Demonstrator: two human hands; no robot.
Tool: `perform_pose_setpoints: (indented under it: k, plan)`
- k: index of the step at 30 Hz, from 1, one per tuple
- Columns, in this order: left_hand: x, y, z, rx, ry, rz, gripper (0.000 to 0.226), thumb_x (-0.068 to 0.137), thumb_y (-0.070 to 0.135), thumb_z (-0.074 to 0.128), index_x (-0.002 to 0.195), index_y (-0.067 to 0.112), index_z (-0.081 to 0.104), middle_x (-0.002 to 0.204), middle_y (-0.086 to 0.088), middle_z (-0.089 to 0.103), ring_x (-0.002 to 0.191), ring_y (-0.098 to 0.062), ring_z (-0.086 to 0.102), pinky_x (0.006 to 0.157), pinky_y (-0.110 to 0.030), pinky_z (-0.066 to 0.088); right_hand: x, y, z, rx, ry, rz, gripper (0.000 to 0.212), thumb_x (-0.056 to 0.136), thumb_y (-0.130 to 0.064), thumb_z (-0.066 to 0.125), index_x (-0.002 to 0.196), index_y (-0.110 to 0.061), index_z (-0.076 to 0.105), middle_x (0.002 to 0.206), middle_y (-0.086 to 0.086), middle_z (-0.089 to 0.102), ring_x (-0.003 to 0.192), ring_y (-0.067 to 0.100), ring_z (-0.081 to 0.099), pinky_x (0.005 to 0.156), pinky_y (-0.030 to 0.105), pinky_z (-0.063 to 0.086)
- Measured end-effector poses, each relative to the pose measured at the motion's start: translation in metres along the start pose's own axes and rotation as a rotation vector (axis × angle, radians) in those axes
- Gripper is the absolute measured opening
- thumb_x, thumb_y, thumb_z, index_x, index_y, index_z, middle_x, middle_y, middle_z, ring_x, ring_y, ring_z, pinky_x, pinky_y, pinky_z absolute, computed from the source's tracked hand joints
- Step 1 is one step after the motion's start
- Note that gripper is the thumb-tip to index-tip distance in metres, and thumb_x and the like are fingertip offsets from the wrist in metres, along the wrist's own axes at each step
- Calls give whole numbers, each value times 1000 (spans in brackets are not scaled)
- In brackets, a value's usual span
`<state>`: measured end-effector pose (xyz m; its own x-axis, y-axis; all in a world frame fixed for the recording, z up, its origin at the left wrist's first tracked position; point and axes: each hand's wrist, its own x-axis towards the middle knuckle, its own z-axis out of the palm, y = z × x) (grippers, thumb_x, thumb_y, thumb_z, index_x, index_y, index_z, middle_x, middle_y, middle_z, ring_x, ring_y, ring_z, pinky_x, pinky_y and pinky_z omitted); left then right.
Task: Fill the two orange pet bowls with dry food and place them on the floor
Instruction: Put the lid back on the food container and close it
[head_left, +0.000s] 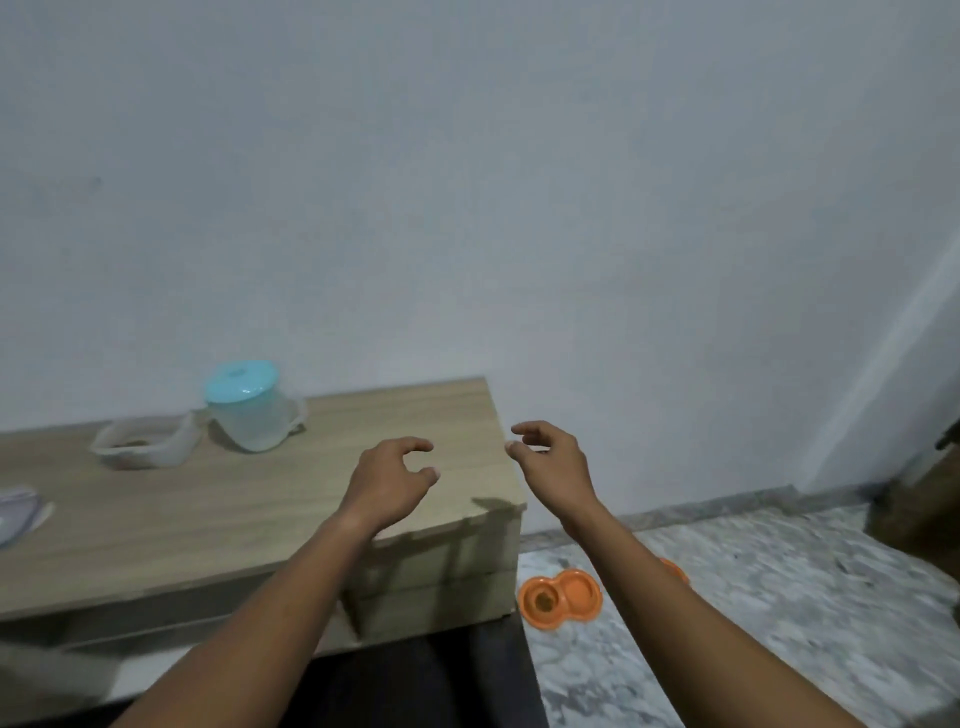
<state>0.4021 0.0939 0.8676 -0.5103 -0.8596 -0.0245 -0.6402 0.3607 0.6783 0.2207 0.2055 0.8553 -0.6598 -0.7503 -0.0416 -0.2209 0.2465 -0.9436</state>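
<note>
An orange double pet bowl (561, 598) lies on the marble floor beside the table's right end, with brown dry food in its left cup. A second orange bowl (675, 570) shows only as a sliver behind my right forearm. My left hand (392, 480) hovers over the wooden table's (208, 519) right part, fingers curled apart and holding nothing. Past the table's right corner, my right hand (550, 460) hangs in the air, also open and empty.
A clear container with a teal lid (248, 405) stands at the table's back. To its left is an open clear plastic tub (143, 442) holding a little brown food. A pale lid (18, 512) lies at the left edge. A dark object (919, 512) sits at far right.
</note>
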Motion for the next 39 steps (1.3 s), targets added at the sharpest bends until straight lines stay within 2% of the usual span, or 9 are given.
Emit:
perform_pose_setpoints:
  k: [8,11,16,19,21,27,31,35,39]
  plan:
    - [-1,-134,-121,22,39,-45,36,84,29,69,120,25,67,105,4,64,85,-11,55,84,-24,41,-26,-46,177,24,-83,-5,20,90,-27,71,110,-28,73,116,-1,67,106,17,64,94,33,50]
    - [0,-175,-150,-6,50,-111,38,80,34,70,118,28,68,110,7,68,84,-13,66,89,-28,48,-24,-57,226,-1,-136,-4,20,91,-24,71,111,-25,73,109,-5,66,107,17,63,96,35,50]
    - [-8,-251,-200,-49,146,-252,41,82,33,71,122,26,67,128,2,65,109,-18,62,93,-26,45,-15,-72,318,-82,-303,-43,23,90,-24,70,112,-22,74,110,-2,70,107,18,65,92,32,49]
    - [-22,-296,-227,-76,168,-359,41,84,33,70,124,26,66,133,0,61,107,-17,61,87,-25,44,-17,-76,370,-117,-419,-49,19,88,-26,72,107,-25,74,109,0,72,105,21,67,95,39,53]
    - [-26,-328,-246,-99,218,-422,41,85,32,71,124,23,66,135,-1,61,114,-18,60,92,-27,45,-17,-80,407,-135,-489,-61,18,88,-25,73,106,-26,74,108,1,71,105,23,67,95,40,53]
    - [-29,-424,-296,-100,306,-568,43,82,29,73,124,19,66,136,-2,61,125,-20,56,102,-30,42,-27,-88,510,-186,-609,-20,24,89,-21,71,113,-20,75,106,5,71,87,15,64,77,27,47]
    - [-4,-499,-333,-50,259,-603,49,82,33,71,128,20,64,137,-6,59,125,-26,56,105,-32,40,-22,-97,588,-169,-632,96,17,88,-25,76,104,-21,73,98,6,72,77,15,64,73,28,50]
    - [24,-564,-358,-14,226,-604,53,85,29,69,134,14,58,139,-12,55,126,-32,53,105,-35,40,-21,-94,663,-107,-541,276,13,87,-25,78,95,-21,69,87,5,71,64,15,60,59,29,47]
    - [52,-616,-383,-37,268,-616,60,85,25,67,138,2,52,138,-19,56,126,-35,54,104,-39,42,-11,-85,726,-147,-363,363,40,83,-41,79,114,-17,72,101,6,75,83,27,71,78,41,62]
